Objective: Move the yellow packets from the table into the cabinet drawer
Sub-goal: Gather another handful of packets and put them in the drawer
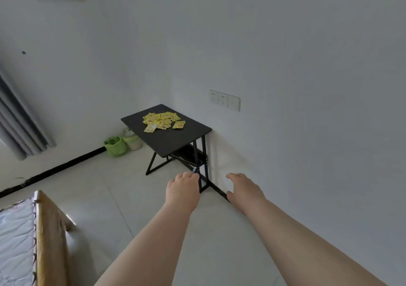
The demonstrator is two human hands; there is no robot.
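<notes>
Ahead of you the table point(175, 140) stood in the corner, its right edge against the wall. The packets point(161, 120) lay heaped on its far half. Two containers point(123, 143), perhaps bins, sat on the floor to its left. The bed point(33, 237) lay at your near left.

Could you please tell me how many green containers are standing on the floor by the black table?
2. One bright green container stands on the floor left of the table; a paler one stands just right of it, partly hidden behind the table's edge.
</notes>
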